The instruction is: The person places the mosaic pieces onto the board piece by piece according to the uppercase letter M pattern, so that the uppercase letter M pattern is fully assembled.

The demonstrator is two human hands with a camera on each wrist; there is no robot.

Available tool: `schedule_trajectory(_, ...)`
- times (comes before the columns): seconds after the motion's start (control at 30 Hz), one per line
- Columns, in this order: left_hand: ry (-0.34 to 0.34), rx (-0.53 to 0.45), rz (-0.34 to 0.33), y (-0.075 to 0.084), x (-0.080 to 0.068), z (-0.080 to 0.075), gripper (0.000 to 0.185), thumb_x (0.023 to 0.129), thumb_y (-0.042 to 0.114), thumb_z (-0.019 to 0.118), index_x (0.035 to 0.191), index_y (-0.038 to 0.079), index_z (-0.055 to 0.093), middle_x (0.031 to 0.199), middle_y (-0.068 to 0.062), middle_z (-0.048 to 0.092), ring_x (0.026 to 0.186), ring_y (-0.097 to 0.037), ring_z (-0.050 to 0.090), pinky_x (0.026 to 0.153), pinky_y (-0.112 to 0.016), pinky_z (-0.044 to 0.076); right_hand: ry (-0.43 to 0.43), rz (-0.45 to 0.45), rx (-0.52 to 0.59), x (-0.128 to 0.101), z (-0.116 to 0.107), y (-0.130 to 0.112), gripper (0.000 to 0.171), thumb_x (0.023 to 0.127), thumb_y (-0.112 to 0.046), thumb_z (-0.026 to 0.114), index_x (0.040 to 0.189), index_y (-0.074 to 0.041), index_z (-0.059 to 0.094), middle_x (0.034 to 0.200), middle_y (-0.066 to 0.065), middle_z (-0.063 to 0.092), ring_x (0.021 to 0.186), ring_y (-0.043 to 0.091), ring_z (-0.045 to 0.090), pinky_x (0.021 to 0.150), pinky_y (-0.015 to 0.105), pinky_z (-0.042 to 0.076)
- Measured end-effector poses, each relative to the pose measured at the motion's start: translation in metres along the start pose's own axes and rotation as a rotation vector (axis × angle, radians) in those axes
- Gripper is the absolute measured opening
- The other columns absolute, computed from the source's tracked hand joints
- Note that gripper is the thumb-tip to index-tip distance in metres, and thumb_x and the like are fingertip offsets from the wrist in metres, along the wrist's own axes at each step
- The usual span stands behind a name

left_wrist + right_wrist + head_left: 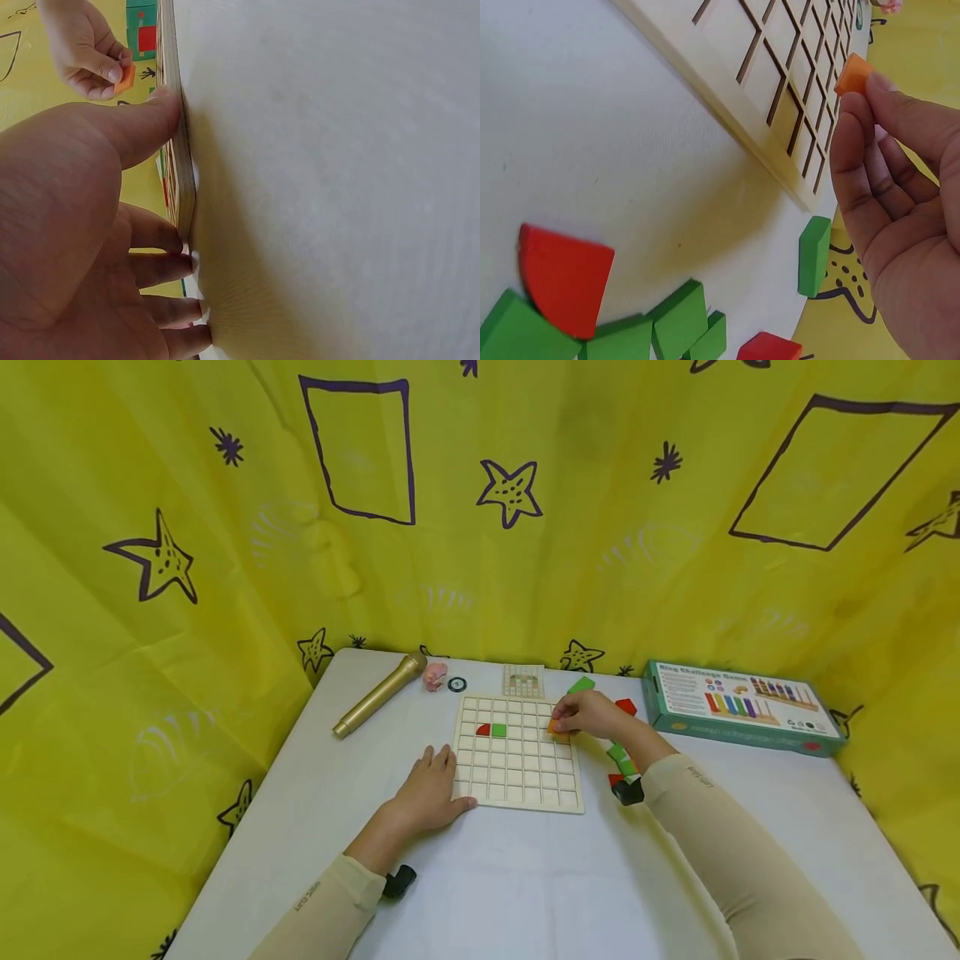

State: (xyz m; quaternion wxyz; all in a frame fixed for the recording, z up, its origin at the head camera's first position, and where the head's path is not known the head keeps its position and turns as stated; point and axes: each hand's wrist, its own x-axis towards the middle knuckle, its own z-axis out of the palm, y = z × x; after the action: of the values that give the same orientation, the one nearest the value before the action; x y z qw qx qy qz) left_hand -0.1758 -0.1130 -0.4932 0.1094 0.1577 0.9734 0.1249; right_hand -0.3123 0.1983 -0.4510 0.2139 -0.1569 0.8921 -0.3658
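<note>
A wooden grid board lies on the white table, with a red piece and a green piece in its upper left cells. My right hand pinches a small orange piece just over the board's right edge. The right wrist view shows that orange piece at my fingertips, above the board. My left hand lies flat on the table against the board's left edge. In the left wrist view its thumb touches the board's rim.
Loose green pieces and red pieces lie right of the board, also seen as green blocks and a red one. A pattern card, gold microphone, pink object and teal game box stand at the back.
</note>
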Motion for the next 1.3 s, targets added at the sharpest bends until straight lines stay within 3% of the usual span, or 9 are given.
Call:
schedule_trajectory(0.5,0.01,-0.001,0.005,-0.001,0.0,-0.001,0.089,0.097,0.053,0.06,0.151,-0.012,0.033,0.159,-0.027,0.027,0.147,-0.049,0.019,0.117,-0.055,0.025,-0.006,-0.048,-0.027,0.02,0.015,-0.018,0.009,0.094,-0.012,0.073,0.099,-0.005,0.071,0.09,0.005,0.068,0.084,0.021,0.058,0.076,0.03,0.05)
schedule_trajectory(1.3,0.01,0.001,0.011,-0.001,0.0,0.003,0.089,0.097,0.054,0.06,0.151,-0.012,0.033,0.159,-0.027,0.028,0.147,-0.05,0.02,0.117,-0.055,0.026,0.009,-0.013,0.017,0.039,0.045,-0.024,0.007,0.093,-0.014,0.074,0.097,-0.008,0.071,0.094,0.005,0.068,0.085,0.02,0.058,0.072,0.029,0.052)
